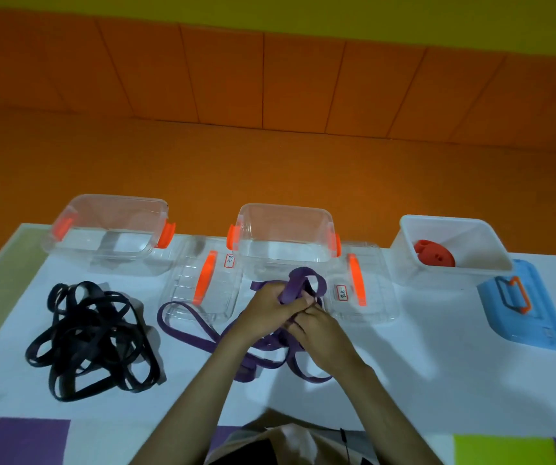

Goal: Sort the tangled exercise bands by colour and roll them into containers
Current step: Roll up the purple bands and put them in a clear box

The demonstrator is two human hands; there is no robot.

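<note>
Purple exercise bands [199, 337] lie tangled on the white table in front of me. My left hand [268, 313] grips a loop of purple band that stands up above my fingers. My right hand [316, 327] pinches the same purple band just beside the left hand. A heap of black bands [92, 340] lies to the left, untouched. A rolled red band [434, 253] sits in the white container [491, 239] at the right. Two clear containers with orange clips, the left container [78, 243] and the middle container [303, 253], stand at the back.
Two clear lids with orange handles, one lid [182, 280] and the other lid [377, 297], lie flat beside the containers. A blue lid [525, 317] lies at the far right. The table's white surface [420, 364] ends near my body; orange floor lies beyond.
</note>
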